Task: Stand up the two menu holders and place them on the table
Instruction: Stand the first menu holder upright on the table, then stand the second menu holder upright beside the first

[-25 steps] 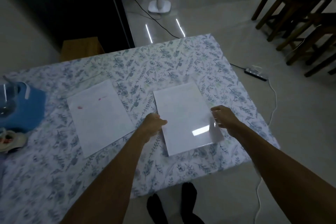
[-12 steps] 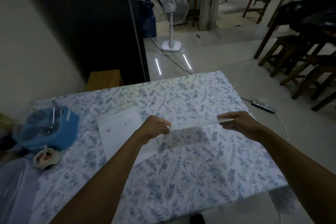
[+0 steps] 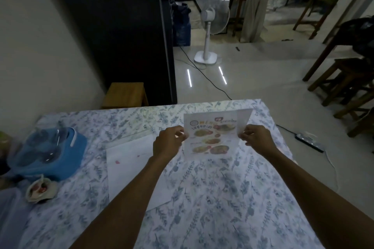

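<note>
left hand, right hand pinch upright menu holder; second holder flat.

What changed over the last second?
Right-hand menu holder, flat on the table a second ago, is now raised upright, printed menu facing the camera; left hand and right hand pinch its side edges. Other menu holder still lies flat.

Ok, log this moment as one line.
stage: first menu holder raised upright | left hand, right hand: gripping its sides | second menu holder: flat
</note>
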A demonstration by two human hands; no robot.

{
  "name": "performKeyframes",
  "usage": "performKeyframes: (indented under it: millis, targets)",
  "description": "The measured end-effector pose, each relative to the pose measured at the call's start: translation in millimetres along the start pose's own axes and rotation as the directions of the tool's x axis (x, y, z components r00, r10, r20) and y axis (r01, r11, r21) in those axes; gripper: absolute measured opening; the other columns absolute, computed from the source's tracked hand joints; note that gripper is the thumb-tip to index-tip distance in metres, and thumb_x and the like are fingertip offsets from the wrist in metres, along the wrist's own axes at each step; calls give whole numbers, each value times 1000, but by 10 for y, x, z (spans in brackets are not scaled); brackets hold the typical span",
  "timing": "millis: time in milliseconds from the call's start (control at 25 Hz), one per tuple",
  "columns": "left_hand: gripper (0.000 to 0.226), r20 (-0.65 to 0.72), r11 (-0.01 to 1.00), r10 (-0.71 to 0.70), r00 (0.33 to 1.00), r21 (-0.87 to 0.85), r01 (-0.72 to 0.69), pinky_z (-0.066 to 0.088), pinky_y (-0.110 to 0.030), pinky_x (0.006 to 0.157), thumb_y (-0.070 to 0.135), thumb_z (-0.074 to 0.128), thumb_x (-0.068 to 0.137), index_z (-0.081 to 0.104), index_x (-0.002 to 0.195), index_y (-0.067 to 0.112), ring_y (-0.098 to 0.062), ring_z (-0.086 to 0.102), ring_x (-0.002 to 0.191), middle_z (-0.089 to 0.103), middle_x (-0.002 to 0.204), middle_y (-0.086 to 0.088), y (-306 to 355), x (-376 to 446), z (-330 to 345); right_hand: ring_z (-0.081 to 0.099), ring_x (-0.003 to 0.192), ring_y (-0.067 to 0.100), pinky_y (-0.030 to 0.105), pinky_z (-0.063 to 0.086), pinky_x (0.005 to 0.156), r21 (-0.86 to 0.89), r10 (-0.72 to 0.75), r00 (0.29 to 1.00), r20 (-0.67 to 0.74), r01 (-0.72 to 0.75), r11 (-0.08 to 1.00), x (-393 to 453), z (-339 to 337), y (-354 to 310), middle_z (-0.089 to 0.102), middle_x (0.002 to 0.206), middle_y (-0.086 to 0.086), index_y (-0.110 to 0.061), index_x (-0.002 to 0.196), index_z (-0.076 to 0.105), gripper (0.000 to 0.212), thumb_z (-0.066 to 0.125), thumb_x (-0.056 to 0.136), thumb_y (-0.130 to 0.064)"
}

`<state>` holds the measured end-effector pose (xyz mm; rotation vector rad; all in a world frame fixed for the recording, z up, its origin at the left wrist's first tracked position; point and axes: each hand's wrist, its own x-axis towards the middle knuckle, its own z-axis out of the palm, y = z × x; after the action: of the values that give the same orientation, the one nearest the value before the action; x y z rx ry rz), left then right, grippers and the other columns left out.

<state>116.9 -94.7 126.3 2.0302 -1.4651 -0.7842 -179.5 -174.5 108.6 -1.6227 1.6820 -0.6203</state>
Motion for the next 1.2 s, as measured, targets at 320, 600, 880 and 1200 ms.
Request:
performKeyframes:
  millis: [320,600,880,1200]
  targets:
    - [14,-33,994,-81,996,64,83,51,-29,64,43,71,86,62,79,35,-6,73,70,76,87,9,-3,398,48,68,69,19,37,60,66,-200,-100,991,89,116,973,454,133,-47,73,90,7,-6,92,70,14,69,91,-21]
    - [27,26,990,-64,998,128,60,59,-39,76,43,73,85,71,107,29,-15,71,81,74,97,7,-2,450,63,64,78,22,33,53,64,-291,-73,993,97,98,952,399,135,-63,70,93,6,-6,91,64,21,69,90,-27]
    - [57,62,989,-7,998,145,-2,57,-37,78,55,76,77,64,122,21,-19,69,93,72,111,2,104,247,-174,67,79,26,40,55,63,-338,83,994,67,-56,940,7,122,-281,66,95,10,-8,106,48,43,75,85,-33]
    - [58,92,997,-57,994,64,51,53,-35,85,61,71,80,63,121,21,-21,66,105,70,118,-1,-831,-473,-750,69,79,20,35,56,70,-386,9,974,227,82,919,-839,1176,-863,71,88,3,-22,94,60,19,67,86,-37]
